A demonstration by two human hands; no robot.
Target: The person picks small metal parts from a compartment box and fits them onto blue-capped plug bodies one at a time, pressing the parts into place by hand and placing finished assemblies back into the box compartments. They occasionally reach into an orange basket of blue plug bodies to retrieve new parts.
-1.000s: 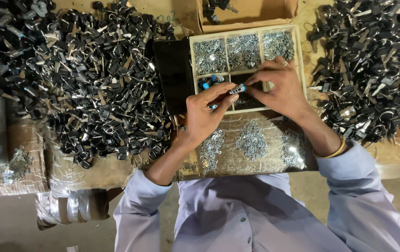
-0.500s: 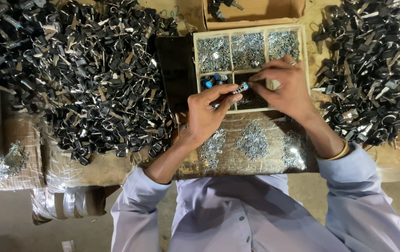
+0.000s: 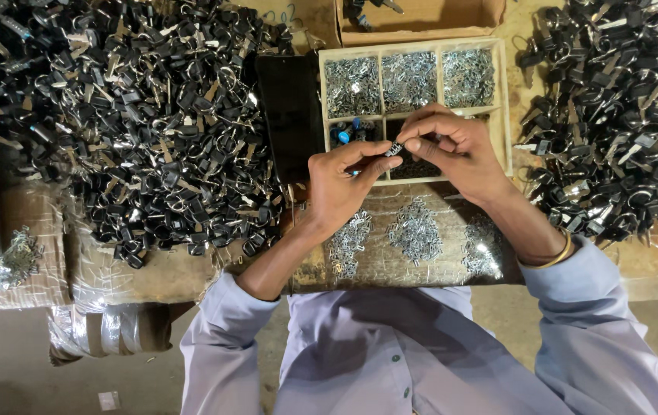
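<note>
You had a heap of black-and-metal pieces (image 3: pixel 144 131) on your left and another (image 3: pixel 621 115) on your right, so plenty seemed left, though I couldn't tell finished from unfinished. Your left hand (image 3: pixel 340 184) and right hand (image 3: pixel 452 150) met, palms down, over the wooden compartment tray (image 3: pixel 505 107). Both sets of fingertips pinched one small black-and-silver part (image 3: pixel 395 147) above its lower middle compartment.

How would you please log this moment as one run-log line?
left hand: pinching small metal part | right hand: pinching same part | over: wooden divided tray
</note>
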